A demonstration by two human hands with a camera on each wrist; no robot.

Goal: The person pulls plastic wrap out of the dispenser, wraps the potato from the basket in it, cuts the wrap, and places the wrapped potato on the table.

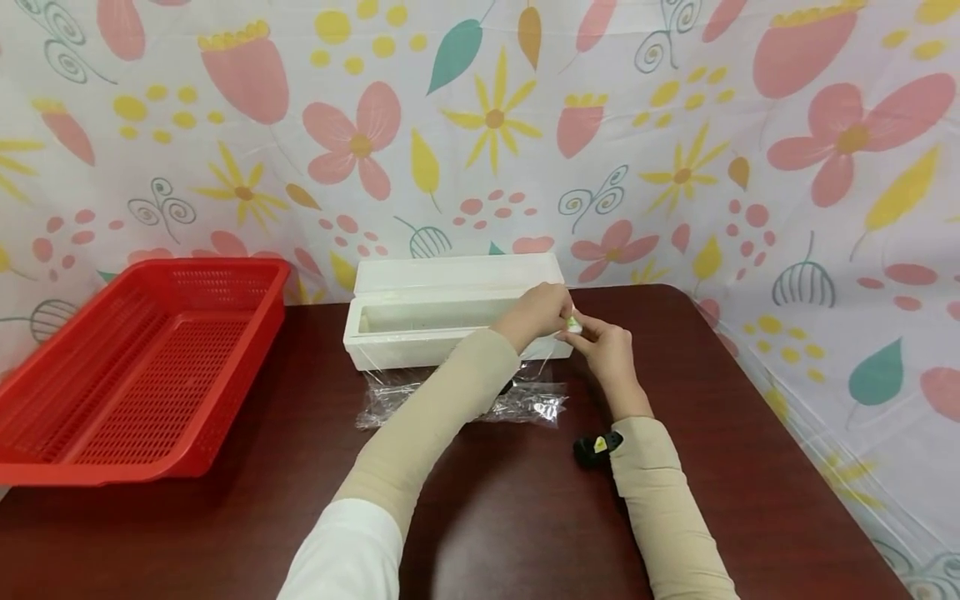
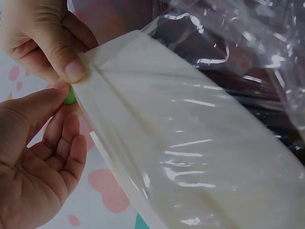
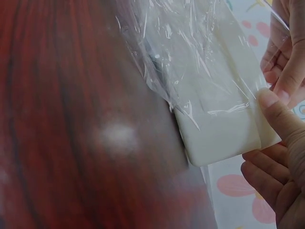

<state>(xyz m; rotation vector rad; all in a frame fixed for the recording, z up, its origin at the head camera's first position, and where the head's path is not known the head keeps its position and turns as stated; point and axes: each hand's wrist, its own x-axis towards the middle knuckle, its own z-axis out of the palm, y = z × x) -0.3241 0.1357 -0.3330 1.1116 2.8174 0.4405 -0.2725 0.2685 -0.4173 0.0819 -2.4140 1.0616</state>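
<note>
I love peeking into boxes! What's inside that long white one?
In the part I can see, the white box shows only its pale inside. The left hand covers the right end of the opening, so I can't tell what's there.

There are one left hand (image 1: 538,312) and one right hand (image 1: 611,352), together two, with one small green piece (image 2: 70,98) between them, one white box (image 1: 416,352) touched by the right, one red basket (image 1: 228,392) to their left and one table (image 1: 517,517) below.

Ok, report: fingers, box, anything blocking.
Left fingers pinch small green piece. Right fingers grip white box at one end. Box open; clear film drapes its front.
</note>
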